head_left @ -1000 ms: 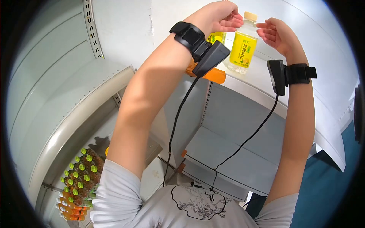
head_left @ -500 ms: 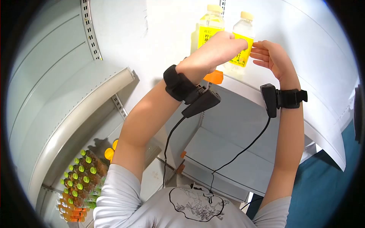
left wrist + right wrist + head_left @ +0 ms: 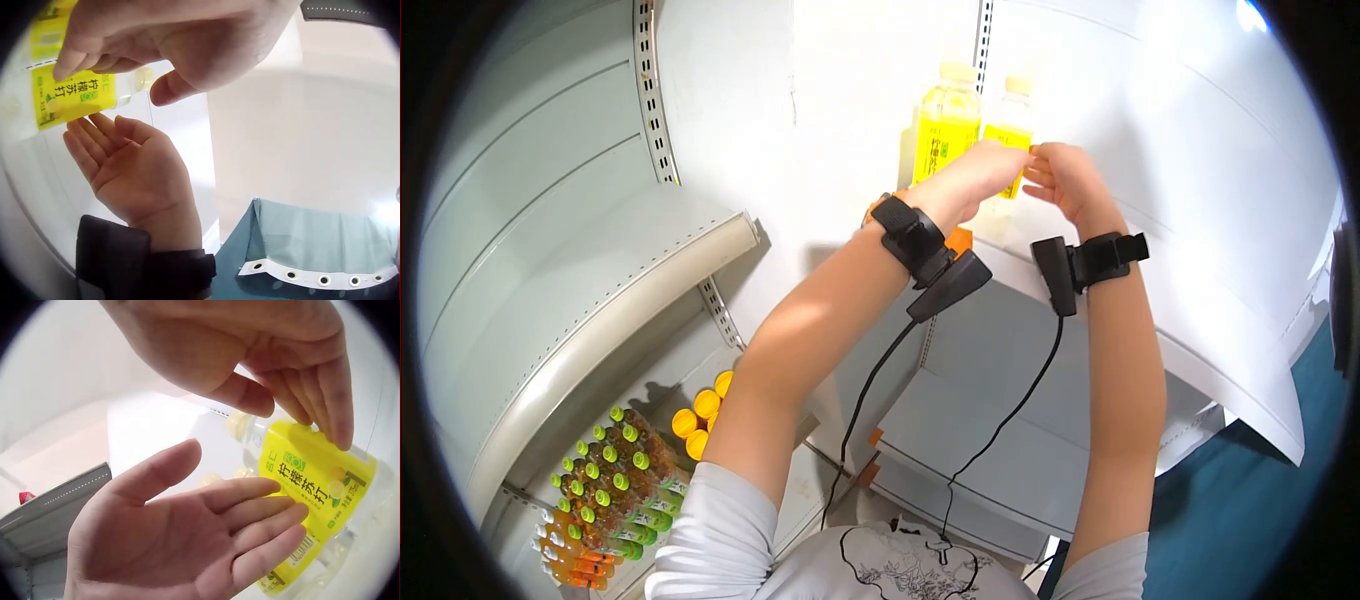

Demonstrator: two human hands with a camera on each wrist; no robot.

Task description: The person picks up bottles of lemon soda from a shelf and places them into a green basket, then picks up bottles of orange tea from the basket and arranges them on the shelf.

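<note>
Two clear bottles with yellow labels and pale caps stand on the white upper shelf in the head view, the left bottle [image 3: 948, 125] beside the right bottle [image 3: 1008, 140]. My left hand [image 3: 985, 175] reaches across the front of the right bottle. On that bottle's other side is my right hand [image 3: 1072, 185]. In the right wrist view, straight fingertips of the upper hand [image 3: 300, 369] lie at the label's edge, and the lower hand [image 3: 200, 531], palm up, overlaps the label [image 3: 312, 481]. The left wrist view shows the bottle [image 3: 75, 94] between both hands' extended fingers.
Green-capped bottles [image 3: 605, 470] and several yellow caps [image 3: 700, 410] sit on a lower shelf at left. A curved shelf edge [image 3: 620, 330] juts out above them. Black cables [image 3: 1010, 410] hang from the wrist cameras. A teal curtain [image 3: 306, 231] hangs behind the right side.
My left hand has come down from cap height to the label. My right hand has moved left and lower. The right bottle now stands nearer the left one, and the view has shifted.
</note>
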